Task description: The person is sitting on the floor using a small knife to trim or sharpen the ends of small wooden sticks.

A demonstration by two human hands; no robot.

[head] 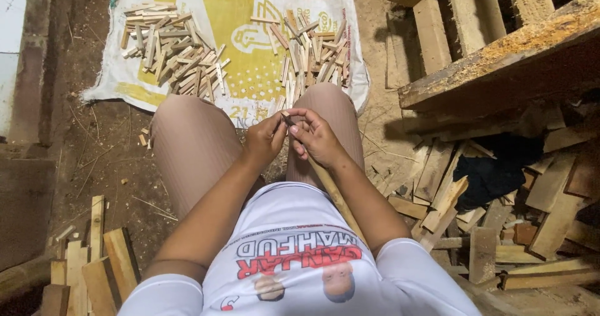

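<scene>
Head view, frame centre: left hand (265, 138) and right hand (317, 138) pinch a stick (333, 193); fingers crowd its tip, so it could slip or splinter

The bare earth floor (100, 160), brown and strewn with chips and thin splinters, carries everything here. Beyond the hands (294, 138) a white and yellow woven plastic sack (250, 60) lies spread flat on it, bearing two heaps of short pale wooden sticks, one heap (172, 47) further to the left, the other (309, 50) straight ahead. Rough offcut wooden planks (494, 216) lie piled on the floor to the right of the hands, and a smaller stack of flat boards (94, 266) sits near and left.
</scene>
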